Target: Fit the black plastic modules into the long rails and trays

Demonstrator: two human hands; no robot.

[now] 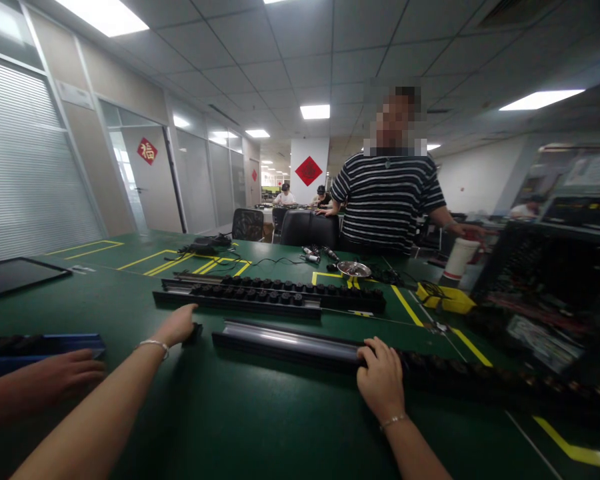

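Note:
A long black rail (pixel 285 343) with a shiny groove lies across the green table (pixel 240 420) in front of me. My right hand (pixel 380 381) is closed over the rail's right part, where a row of black round pieces (pixel 460 373) begins. My left hand (pixel 176 325) reaches forward, fingers together, touching a small black piece (pixel 194 331) just left of the rail's end. Whether it grips the piece is unclear.
Two more black rails filled with round pieces (pixel 270 295) lie farther back. Another person's hand (pixel 55 377) rests at the left beside a blue tray (pixel 45 347). A person in a striped shirt (pixel 387 200) stands across the table. Metal dish (pixel 354 269), yellow object (pixel 445 299), white cup (pixel 460 259).

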